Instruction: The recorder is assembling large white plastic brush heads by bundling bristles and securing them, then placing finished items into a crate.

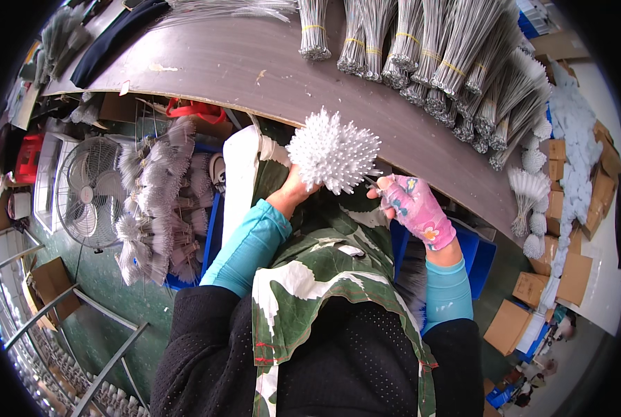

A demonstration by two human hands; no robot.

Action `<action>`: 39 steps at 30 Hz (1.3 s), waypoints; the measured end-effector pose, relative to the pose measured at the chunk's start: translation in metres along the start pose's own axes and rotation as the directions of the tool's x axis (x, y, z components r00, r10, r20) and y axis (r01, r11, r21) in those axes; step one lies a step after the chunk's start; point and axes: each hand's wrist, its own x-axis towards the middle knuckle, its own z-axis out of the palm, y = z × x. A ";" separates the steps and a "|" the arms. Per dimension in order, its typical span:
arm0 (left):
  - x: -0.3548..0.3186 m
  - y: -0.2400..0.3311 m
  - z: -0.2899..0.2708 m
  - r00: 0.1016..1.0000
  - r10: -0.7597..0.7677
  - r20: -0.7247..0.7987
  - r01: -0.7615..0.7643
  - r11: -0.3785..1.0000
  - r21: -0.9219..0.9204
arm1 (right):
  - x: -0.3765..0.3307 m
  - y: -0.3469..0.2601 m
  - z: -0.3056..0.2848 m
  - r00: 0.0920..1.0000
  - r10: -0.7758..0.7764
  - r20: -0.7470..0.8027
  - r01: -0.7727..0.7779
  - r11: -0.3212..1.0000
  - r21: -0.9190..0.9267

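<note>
My left hand (295,189) grips the underside of a round white bristly bunch of wire-stemmed tips (333,154), held up just below the table edge. My right hand (413,207), in a pink patterned fingerless glove, pinches at the bunch's lower right side with its fingertips. Both forearms wear turquoise sleeves. A green and white patterned cloth (324,271) lies over my lap under the hands.
A curved grey table (255,69) carries several tied bundles of grey wire stems (422,48). White-tipped bunches (529,191) hang at its right edge. A blue crate of grey tufted stems (161,208) and a floor fan (88,191) stand on the left; cardboard boxes (568,264) on the right.
</note>
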 end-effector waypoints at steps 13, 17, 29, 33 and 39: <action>-0.003 0.016 -0.006 0.997 0.055 -0.046 -0.045 0.978 0.204 | 0.002 0.000 0.005 0.998 -0.056 0.012 0.054 0.992 0.117; 0.002 0.023 -0.003 0.992 0.120 0.049 -0.129 0.958 0.255 | -0.016 0.020 -0.002 0.985 -0.152 -0.079 0.171 0.911 0.375; -0.019 0.109 0.029 0.895 0.006 0.446 0.202 0.885 -0.418 | -0.004 0.053 0.037 0.874 -0.438 -0.211 0.468 0.640 0.609; -0.024 0.117 0.062 0.776 -0.038 0.630 0.279 0.916 -0.288 | -0.012 0.084 0.027 0.853 -0.376 -0.362 0.521 0.660 0.541; -0.031 0.112 0.102 0.731 -0.166 0.662 0.318 0.941 -0.115 | -0.057 0.135 -0.014 0.807 -0.012 -0.590 0.541 0.413 0.733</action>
